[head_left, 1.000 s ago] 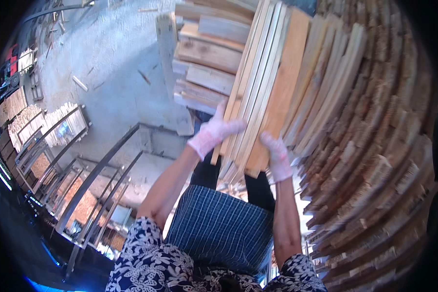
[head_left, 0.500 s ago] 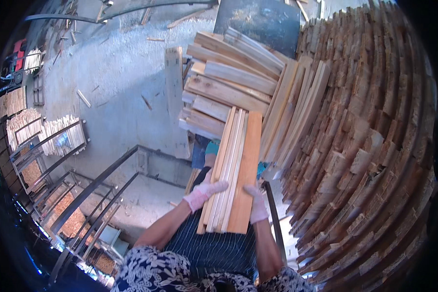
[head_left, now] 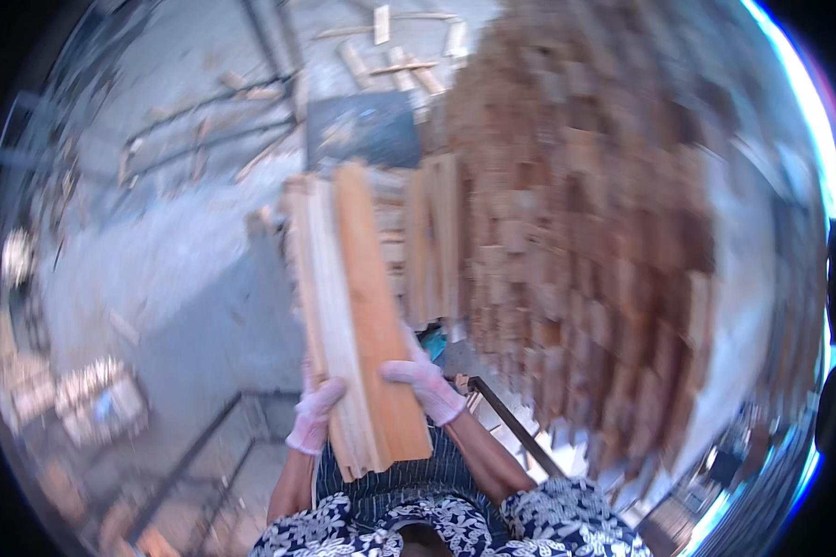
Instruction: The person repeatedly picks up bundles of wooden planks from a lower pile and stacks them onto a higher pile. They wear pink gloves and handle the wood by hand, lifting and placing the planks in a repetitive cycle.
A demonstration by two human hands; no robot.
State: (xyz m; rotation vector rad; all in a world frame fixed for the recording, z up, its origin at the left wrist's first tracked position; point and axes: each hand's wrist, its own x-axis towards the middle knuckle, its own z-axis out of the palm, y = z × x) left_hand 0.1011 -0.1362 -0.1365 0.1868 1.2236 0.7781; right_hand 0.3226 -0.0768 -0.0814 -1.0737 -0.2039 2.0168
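Note:
A bundle of several long wooden boards [head_left: 367, 306] is held up in front of my body, pale and orange-brown strips side by side. My left hand [head_left: 316, 413], in a pinkish-white glove, grips the bundle's left edge near its close end. On the opposite edge my right hand [head_left: 424, 382], gloved alike, is closed around the orange-brown board with the thumb on top. Beyond the bundle lies a pile of boards [head_left: 434, 223], partly hidden behind it. The picture is smeared by motion.
A tall stack of wood pieces [head_left: 604, 232] rises on the right. A dark flat panel [head_left: 362, 130] lies beyond the boards. Metal bars [head_left: 190, 455] stand at lower left, and another bar [head_left: 520, 427] is near my right arm. Loose wood scraps [head_left: 404, 65] lie on the far floor.
My view has swung to the right and upward. The bundle, still in both hands, now tilts its far end leftward and reaches farther out, and my right hand has shifted along its edge.

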